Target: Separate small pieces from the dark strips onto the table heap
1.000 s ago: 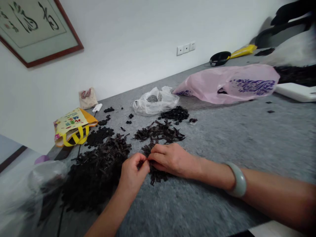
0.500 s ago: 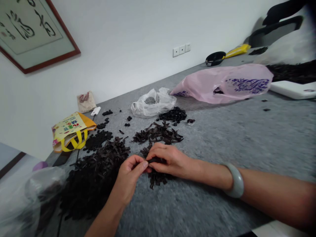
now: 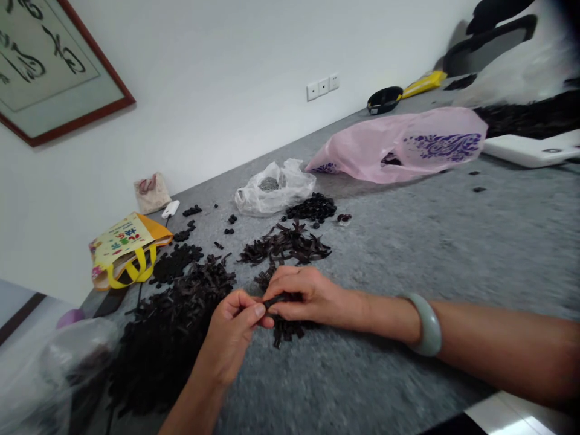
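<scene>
Both my hands meet over the grey tabletop, fingertips close together around a small black strip. My left hand pinches one end between thumb and index finger. My right hand, with a pale bangle on its wrist, grips the other end, its fingers curled and partly hiding the strip. Beneath the right hand lies a small heap of dark strips. Behind it spreads another pile of dark strips. Left of my left hand is a large black heap of strips.
Small round black pieces lie beside a clear plastic bag. A pink bag stretches across the back, near a white device. At left stand a yellow gift bag and clear plastic. A black bowl-like ring sits by the wall.
The view has shifted slightly, so the scene sits a little further left. My fingertips have parted a little, and more of the black strip shows between them.
</scene>
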The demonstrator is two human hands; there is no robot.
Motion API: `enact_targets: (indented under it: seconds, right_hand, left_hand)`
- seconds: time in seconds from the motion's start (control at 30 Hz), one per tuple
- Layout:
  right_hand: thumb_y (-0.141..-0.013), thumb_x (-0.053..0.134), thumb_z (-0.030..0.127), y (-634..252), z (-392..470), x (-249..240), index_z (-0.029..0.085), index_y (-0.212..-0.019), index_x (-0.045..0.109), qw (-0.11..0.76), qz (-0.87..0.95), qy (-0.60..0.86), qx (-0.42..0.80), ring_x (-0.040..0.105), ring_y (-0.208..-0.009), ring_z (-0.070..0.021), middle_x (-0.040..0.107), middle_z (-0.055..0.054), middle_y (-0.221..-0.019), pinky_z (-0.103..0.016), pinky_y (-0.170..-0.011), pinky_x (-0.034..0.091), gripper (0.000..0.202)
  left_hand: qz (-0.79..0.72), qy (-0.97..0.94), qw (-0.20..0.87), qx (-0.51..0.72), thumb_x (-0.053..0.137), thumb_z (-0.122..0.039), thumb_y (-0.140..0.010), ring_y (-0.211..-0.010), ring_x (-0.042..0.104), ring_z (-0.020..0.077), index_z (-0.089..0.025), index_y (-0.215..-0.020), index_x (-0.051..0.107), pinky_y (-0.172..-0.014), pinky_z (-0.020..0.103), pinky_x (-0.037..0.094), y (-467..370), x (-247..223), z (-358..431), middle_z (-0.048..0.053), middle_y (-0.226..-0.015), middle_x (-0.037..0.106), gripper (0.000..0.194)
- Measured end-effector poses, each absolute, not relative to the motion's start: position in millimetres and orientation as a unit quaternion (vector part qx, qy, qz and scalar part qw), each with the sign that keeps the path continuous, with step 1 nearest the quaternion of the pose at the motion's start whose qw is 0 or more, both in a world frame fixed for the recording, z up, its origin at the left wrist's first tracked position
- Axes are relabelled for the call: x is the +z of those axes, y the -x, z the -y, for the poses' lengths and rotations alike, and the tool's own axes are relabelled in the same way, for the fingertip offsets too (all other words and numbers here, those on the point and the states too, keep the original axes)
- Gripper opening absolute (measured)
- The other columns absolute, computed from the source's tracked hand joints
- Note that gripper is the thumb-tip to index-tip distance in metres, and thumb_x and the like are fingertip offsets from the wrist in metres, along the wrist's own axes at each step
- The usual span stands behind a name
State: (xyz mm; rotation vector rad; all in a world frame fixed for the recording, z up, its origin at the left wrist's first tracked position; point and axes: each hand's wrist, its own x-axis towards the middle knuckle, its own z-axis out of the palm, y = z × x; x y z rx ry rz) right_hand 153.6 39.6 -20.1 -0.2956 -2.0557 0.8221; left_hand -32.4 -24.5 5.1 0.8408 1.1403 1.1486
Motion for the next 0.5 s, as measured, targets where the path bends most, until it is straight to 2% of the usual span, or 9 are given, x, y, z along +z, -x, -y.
enact_targets:
  seconds: [0.33, 0.5]
  right_hand:
    - [-0.089, 0.069, 0.022, -153.4, -38.3, -20.9, 0.013, -0.1, 0.074, 0.442, 0.811, 0.133, 0.36, 0.062, -0.08, -0.0152, 0.069, -0.006, -0.084, -0.027, -0.072, 0.049, 0.015]
    - [-0.09, 0.068, 0.026, -153.6, -38.4, -20.7, 0.017, -0.1, 0.075, 0.42, 0.784, 0.161, 0.428, 0.061, -0.078, -0.0131, 0.068, -0.003, -0.083, -0.025, -0.071, 0.048, 0.015]
  left_hand:
    - [-0.474, -0.348, 0.631, 0.507, 0.087, -0.022, -0.058, -0.063, 0.067, 0.0108, -0.017, -0.057, 0.055, -0.069, 0.022, 0.05, 32.0, 9.2, 25.2, -0.001, -0.071, 0.071, 0.033]
    - [-0.493, -0.379, 0.587, 0.518, 0.083, -0.023, -0.063, -0.066, 0.068, 0.0131, -0.017, -0.062, 0.057, -0.072, 0.025, 0.049, 32.1, 7.0, 25.2, -0.001, -0.072, 0.07, 0.026]
